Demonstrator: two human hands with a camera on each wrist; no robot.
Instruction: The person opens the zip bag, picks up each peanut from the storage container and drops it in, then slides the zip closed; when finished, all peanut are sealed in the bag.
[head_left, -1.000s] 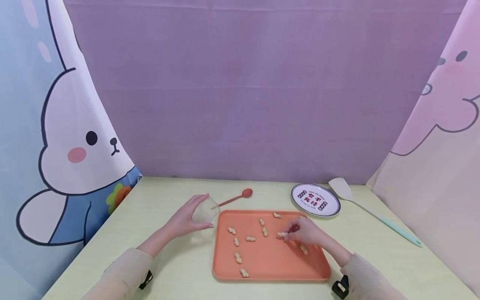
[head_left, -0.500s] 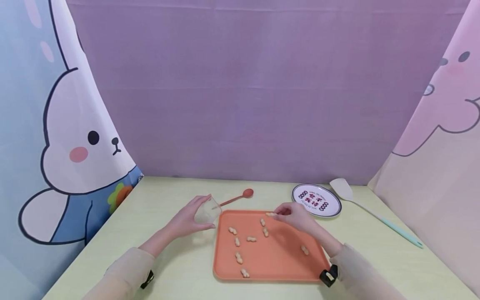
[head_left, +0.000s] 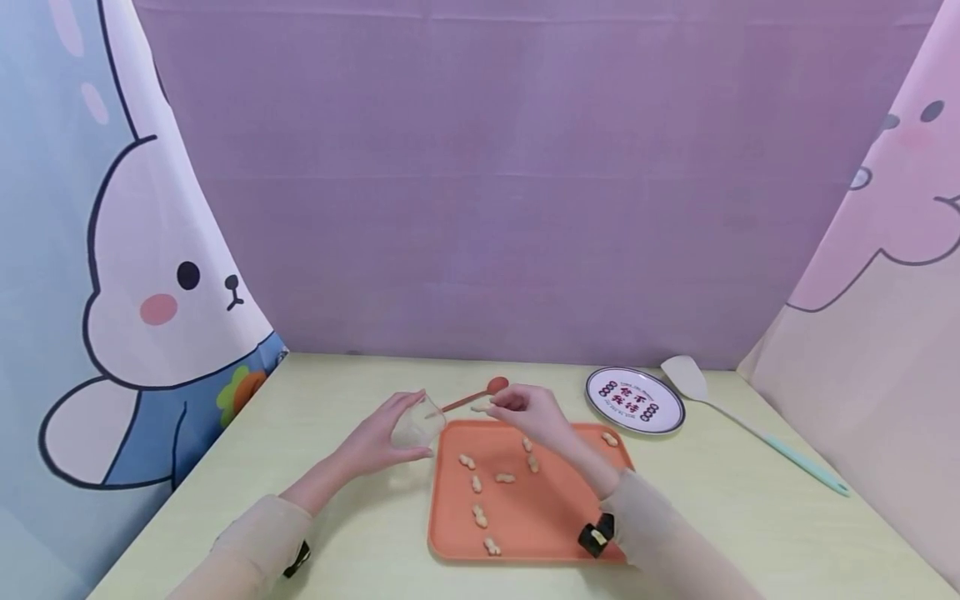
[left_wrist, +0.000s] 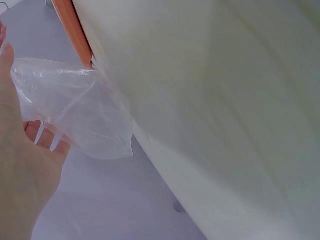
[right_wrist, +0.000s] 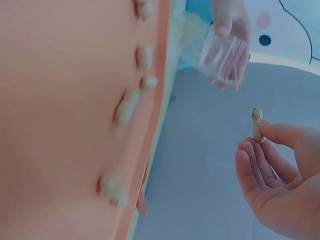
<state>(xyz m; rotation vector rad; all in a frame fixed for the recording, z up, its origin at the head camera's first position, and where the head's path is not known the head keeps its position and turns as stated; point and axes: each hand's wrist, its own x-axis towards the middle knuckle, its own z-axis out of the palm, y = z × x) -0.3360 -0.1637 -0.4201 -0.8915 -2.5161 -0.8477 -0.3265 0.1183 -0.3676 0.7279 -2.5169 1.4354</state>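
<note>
My left hand (head_left: pixel 378 437) holds a clear plastic zip bag (head_left: pixel 416 423) by the left edge of the orange tray (head_left: pixel 555 529), with the thumb and fingers spread around its mouth. In the left wrist view the bag (left_wrist: pixel 80 107) spreads out from the palm. My right hand (head_left: pixel 536 412) pinches a peanut (head_left: pixel 478 409) between thumb and fingertips, above the tray's far edge and apart from the bag. The right wrist view shows this unshelled peanut (right_wrist: pixel 257 125) upright at the fingertips. Several more peanuts (head_left: pixel 505 478) lie scattered on the tray; my right forearm covers part of it.
Behind the tray lies a red spoon (head_left: pixel 465 402), partly behind the bag. A white plate (head_left: pixel 636 400) with red characters sits at the back right, and a spatula (head_left: pixel 795 454) with a mint handle lies beside it. A purple curtain (head_left: pixel 480 183) hangs behind the table.
My right hand has lifted a peanut from the right half of the tray and carried it left and back, towards the bag. My left hand has stayed nearly still.
</note>
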